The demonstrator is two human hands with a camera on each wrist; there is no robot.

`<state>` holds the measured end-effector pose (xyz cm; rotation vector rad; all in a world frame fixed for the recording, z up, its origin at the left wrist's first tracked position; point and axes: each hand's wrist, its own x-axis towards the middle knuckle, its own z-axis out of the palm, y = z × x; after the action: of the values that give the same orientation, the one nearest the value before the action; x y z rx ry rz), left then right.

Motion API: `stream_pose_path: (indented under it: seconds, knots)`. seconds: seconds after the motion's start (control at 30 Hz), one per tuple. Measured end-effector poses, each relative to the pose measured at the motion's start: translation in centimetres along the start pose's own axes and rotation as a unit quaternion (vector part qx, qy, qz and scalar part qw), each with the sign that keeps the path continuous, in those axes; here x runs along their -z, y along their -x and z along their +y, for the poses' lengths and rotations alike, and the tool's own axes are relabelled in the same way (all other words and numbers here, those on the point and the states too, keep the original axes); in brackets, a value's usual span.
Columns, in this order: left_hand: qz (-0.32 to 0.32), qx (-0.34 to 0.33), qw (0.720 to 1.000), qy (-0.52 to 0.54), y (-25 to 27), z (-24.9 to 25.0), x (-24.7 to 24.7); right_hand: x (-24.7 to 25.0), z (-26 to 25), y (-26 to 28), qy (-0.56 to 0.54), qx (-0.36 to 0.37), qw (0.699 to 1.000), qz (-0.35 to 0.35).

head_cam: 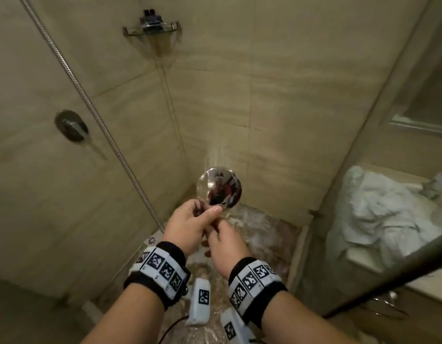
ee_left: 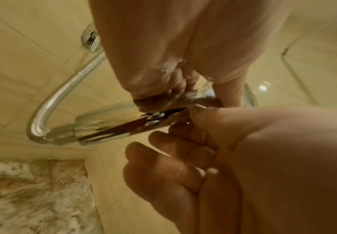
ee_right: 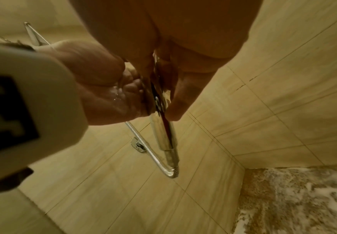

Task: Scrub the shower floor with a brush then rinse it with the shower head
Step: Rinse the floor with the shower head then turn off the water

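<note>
The round chrome shower head (head_cam: 219,187) is held up over the shower floor (head_cam: 262,227), and water sprays from it toward the back wall. My left hand (head_cam: 202,216) grips the handle just below the head. My right hand (head_cam: 218,238) holds the same handle lower down, thumb against fingers. The left wrist view shows the chrome handle (ee_left: 111,126) under my left hand (ee_left: 163,91), with my right hand (ee_left: 185,139) beside it. My right hand (ee_right: 169,91) and left hand (ee_right: 107,91) both hold the handle (ee_right: 163,133). The brown marbled floor (ee_right: 293,202) is covered in white foam. No brush is in view.
The metal hose (head_cam: 96,115) runs up the left wall past the mixer valve (head_cam: 71,126). A glass corner shelf (head_cam: 151,27) hangs high in the corner. A small drain cover (head_cam: 151,240) sits at the floor's left edge. At the right are a glass door edge (head_cam: 388,281) and crumpled towels (head_cam: 378,212).
</note>
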<state>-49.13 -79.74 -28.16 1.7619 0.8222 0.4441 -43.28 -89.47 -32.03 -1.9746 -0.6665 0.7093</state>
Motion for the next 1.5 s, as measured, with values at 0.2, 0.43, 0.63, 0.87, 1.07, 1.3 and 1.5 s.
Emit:
stream_pose_path:
  seconds: [0.2, 0.43, 0.63, 0.87, 1.07, 1.3, 1.5]
  knots:
    - [-0.018, -0.006, 0.990, -0.140, -0.9, -0.2, -3.0, 3.1, 2.9, -0.1, -0.025, 0.023, 0.999, -0.028]
    - [-0.031, 0.006, 0.974, -0.226, -0.5, -0.9, -4.9, 7.1, 5.6, -1.0, -0.246, -0.069, 0.966, -0.040]
    - [-0.080, 0.010, 0.953, -0.291, -0.9, -3.7, -5.0, 8.1, 5.8, -1.9, -0.345, -0.157, 0.924, -0.046]
    - [-0.121, -0.049, 0.917, -0.378, -3.2, -5.0, -5.5, 6.5, 5.0, -4.4, -0.389, -0.294, 0.873, -0.004]
    - [-0.144, -0.057, 0.915, -0.371, -3.7, -7.2, -3.8, 4.0, 4.6, -5.3, -0.436, -0.322, 0.840, 0.029]
    - [0.136, 0.011, 0.982, -0.129, -2.0, -10.8, -0.2, 1.6, 5.0, -5.6, -0.408, -0.324, 0.851, 0.065]
    - [0.227, 0.313, 0.894, 0.226, -3.3, -13.7, 1.8, 1.1, 5.0, -6.3, -0.412, -0.320, 0.851, 0.057]
